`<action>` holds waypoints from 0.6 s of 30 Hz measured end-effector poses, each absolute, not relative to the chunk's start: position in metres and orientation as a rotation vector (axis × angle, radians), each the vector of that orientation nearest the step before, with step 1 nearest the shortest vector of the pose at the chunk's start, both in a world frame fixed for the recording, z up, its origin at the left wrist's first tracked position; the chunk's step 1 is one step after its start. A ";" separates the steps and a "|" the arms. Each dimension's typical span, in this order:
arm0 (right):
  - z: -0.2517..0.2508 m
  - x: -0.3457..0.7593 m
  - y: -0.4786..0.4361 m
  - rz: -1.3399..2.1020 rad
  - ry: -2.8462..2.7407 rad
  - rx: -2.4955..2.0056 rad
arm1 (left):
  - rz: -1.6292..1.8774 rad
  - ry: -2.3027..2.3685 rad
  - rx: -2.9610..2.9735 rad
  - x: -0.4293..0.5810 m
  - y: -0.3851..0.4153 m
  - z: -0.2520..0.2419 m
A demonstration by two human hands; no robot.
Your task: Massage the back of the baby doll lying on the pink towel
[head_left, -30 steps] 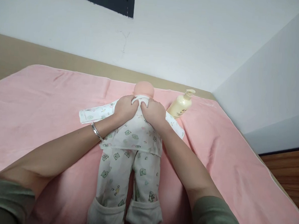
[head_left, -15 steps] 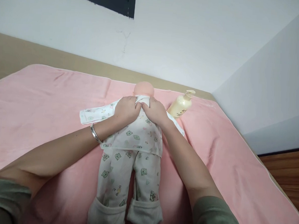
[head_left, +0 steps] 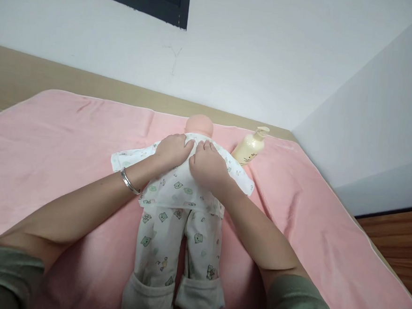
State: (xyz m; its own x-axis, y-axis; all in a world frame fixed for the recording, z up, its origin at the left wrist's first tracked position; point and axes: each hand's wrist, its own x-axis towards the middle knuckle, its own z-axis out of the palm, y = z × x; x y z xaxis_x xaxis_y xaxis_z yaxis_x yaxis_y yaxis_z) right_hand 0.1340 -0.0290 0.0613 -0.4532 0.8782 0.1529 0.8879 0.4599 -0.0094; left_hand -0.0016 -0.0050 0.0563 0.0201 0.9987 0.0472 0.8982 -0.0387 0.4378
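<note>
A baby doll [head_left: 186, 186] in a white printed top and printed trousers [head_left: 161, 238] with turned-up cuffs lies stretched out on a pink blanket. Its bare round head [head_left: 200, 125] points away from me, and no face shows. My left hand [head_left: 174, 151] rests flat over the doll's left-side shoulder, its thumb towards the middle and its other fingers partly hidden. On the middle of the upper body lies my right hand [head_left: 209, 164], fingers extended towards the neckline. Both hands press on the cloth without grasping a separate object. A silver bangle [head_left: 129, 181] circles my left wrist.
A pale yellow pump bottle [head_left: 249, 147] leans or lies just right of the doll's shoulder. The pink blanket [head_left: 70, 131] covers a bed with a light wooden edge [head_left: 91, 83] against the white wall. Brown wooden furniture [head_left: 397, 243] stands at the right.
My right hand has shifted from the right shoulder to the middle of the doll's upper body, uncovering more of the right sleeve. My left hand stays on its shoulder, with little movement.
</note>
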 end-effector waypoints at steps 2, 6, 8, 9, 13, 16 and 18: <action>0.061 0.139 -0.017 0.000 -2.474 -1.610 | 0.447 1.956 2.195 0.006 -0.018 0.058; 0.061 0.147 0.005 0.109 -2.334 -1.755 | 0.341 1.866 2.563 0.016 -0.037 0.061; 0.061 0.145 0.001 0.053 -2.343 -1.773 | 0.380 1.891 2.467 0.013 -0.034 0.061; 0.062 0.143 -0.005 -0.001 -2.353 -1.779 | 0.420 1.919 2.352 0.010 -0.029 0.061; 0.064 0.133 -0.039 -0.242 -2.487 -1.748 | 0.525 1.889 2.079 -0.002 -0.008 0.061; 0.065 0.134 -0.042 -0.250 -2.588 -1.651 | 0.524 1.896 2.155 0.000 -0.007 0.058; 0.063 0.141 -0.027 -0.177 -2.575 -1.600 | 0.509 1.935 2.252 0.006 -0.015 0.056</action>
State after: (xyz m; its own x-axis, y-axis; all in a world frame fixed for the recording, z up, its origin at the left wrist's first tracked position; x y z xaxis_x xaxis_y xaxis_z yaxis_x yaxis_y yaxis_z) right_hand 0.1407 -0.0272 0.0633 -0.4406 0.8851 0.1497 0.8973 0.4393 0.0436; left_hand 0.0063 -0.0153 0.0559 0.1216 0.9781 0.1690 0.9345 -0.1702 0.3128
